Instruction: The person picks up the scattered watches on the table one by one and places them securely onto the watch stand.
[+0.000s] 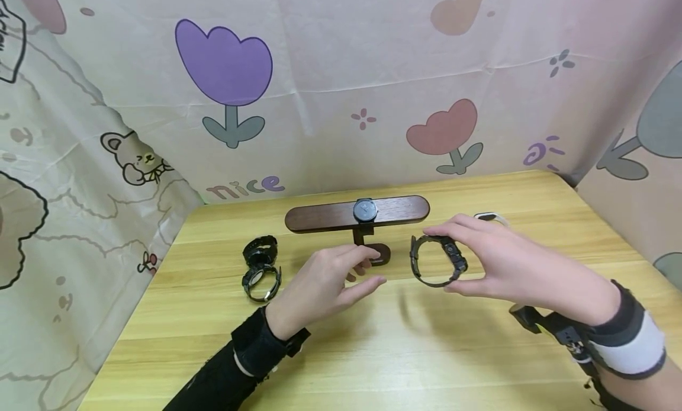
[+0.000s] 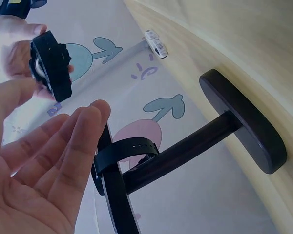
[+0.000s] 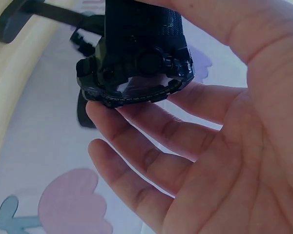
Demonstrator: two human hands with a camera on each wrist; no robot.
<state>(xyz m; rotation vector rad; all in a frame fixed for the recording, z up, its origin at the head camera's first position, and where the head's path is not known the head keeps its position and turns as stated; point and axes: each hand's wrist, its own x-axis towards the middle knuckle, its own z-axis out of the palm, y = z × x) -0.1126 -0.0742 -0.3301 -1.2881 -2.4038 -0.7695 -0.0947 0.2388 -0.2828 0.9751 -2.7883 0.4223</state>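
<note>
My right hand (image 1: 492,254) pinches a black wristwatch (image 1: 454,258) between thumb and fingers, above the table to the right of the stand. In the right wrist view the watch (image 3: 146,63) shows its chunky case side and buttons. My left hand (image 1: 333,278) is held out with fingers loosely extended, nothing in its grasp, in front of the dark wooden watch stand (image 1: 319,217). A round-faced dark watch (image 1: 364,210) is strapped around the middle of the stand's bar. From the left wrist view, the fingertips appear near the bar and that watch's strap (image 2: 127,152).
Two black watches, one behind (image 1: 260,250) and one in front (image 1: 262,282), sit on the table left of the stand. A white-banded watch (image 1: 491,218) lies behind my right hand. Printed cloth (image 1: 330,55) hangs behind the wooden table (image 1: 373,352).
</note>
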